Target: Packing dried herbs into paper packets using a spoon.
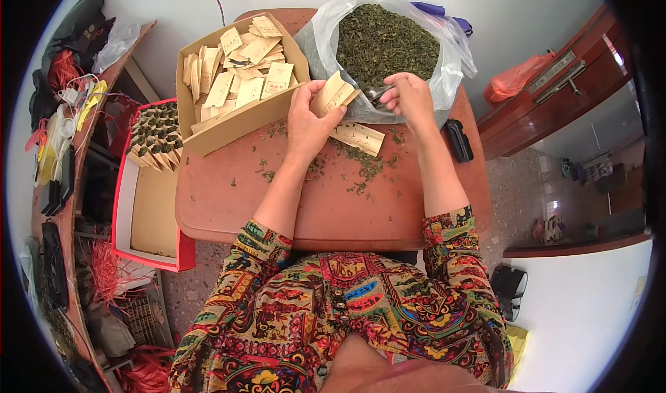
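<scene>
My left hand [311, 124] holds a small kraft paper packet [334, 95] upright, its top edge turned toward the bag. In my right hand [411, 100] is a metal spoon or scoop [375, 95], at the near rim of a clear plastic bag [451, 60] full of dried green leaves [387, 42]. Another paper packet [359, 137] lies on the table just below my hands, with leaf bits around it. Left of my left hand, a cardboard box [234, 129] holds many flat paper packets [250, 94].
The reddish-brown table [343, 216] carries scattered leaf crumbs and a black case [458, 140] at right. A red box [182, 255] at left holds rows of leaf-filled packets [154, 133]. A cluttered shelf [83, 169] stands farther left, a red door [559, 81] at right.
</scene>
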`<state>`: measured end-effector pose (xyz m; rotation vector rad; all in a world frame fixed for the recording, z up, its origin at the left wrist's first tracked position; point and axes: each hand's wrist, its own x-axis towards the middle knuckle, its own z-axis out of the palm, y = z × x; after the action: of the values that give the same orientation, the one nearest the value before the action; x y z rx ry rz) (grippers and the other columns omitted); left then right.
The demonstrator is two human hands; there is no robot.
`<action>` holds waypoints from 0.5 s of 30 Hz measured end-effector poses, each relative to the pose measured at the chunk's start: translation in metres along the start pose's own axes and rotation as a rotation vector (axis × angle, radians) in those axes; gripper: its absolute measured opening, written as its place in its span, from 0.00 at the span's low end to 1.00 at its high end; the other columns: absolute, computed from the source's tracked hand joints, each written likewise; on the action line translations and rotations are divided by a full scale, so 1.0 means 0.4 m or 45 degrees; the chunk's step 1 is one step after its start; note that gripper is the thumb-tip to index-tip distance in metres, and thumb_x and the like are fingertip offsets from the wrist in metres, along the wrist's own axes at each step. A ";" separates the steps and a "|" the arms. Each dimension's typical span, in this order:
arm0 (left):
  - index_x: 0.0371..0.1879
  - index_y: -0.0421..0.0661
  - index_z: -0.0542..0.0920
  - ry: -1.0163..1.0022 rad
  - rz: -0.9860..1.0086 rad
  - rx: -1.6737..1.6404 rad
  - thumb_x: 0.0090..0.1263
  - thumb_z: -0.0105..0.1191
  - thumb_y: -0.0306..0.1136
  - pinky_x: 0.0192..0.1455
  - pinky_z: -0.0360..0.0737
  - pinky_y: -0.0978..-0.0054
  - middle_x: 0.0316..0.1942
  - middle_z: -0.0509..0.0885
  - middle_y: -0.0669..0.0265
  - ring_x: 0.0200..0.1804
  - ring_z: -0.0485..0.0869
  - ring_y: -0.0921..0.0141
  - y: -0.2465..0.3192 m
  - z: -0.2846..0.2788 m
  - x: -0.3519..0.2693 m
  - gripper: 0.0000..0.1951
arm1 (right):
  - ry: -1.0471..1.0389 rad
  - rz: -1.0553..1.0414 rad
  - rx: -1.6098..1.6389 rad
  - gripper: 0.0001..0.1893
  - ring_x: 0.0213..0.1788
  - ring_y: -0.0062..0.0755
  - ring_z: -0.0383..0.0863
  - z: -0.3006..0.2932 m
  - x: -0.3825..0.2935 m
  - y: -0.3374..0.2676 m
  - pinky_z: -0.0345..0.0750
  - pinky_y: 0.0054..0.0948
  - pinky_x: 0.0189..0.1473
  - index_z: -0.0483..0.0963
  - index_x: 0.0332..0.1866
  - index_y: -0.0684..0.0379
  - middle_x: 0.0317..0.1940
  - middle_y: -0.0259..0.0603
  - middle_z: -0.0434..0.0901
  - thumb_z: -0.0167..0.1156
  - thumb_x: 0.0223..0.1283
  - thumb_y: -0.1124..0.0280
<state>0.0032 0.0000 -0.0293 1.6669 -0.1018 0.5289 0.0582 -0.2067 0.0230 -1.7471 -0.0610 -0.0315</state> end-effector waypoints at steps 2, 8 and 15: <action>0.54 0.43 0.77 -0.002 0.011 0.026 0.54 0.69 0.32 0.61 0.75 0.67 0.53 0.77 0.60 0.56 0.79 0.65 0.004 0.002 -0.001 0.26 | 0.018 0.014 0.035 0.13 0.20 0.16 0.74 -0.022 0.012 -0.004 0.66 0.16 0.20 0.77 0.45 0.63 0.24 0.38 0.83 0.46 0.70 0.70; 0.54 0.45 0.76 -0.016 0.067 0.100 0.54 0.69 0.32 0.60 0.76 0.66 0.52 0.77 0.61 0.56 0.78 0.63 0.010 0.002 -0.003 0.26 | 0.052 -0.006 0.094 0.13 0.19 0.16 0.73 -0.065 0.015 -0.074 0.65 0.15 0.19 0.78 0.45 0.64 0.22 0.37 0.81 0.46 0.69 0.71; 0.53 0.45 0.76 -0.006 0.120 0.169 0.54 0.69 0.31 0.60 0.76 0.66 0.52 0.76 0.61 0.56 0.78 0.62 0.007 0.005 -0.005 0.26 | -0.037 -0.032 0.116 0.13 0.19 0.15 0.72 -0.057 -0.001 -0.141 0.63 0.15 0.17 0.78 0.44 0.64 0.22 0.36 0.81 0.46 0.69 0.70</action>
<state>0.0009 -0.0029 -0.0277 1.7992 -0.1521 0.6141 0.0548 -0.2194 0.0823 -1.6555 -0.1044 -0.0213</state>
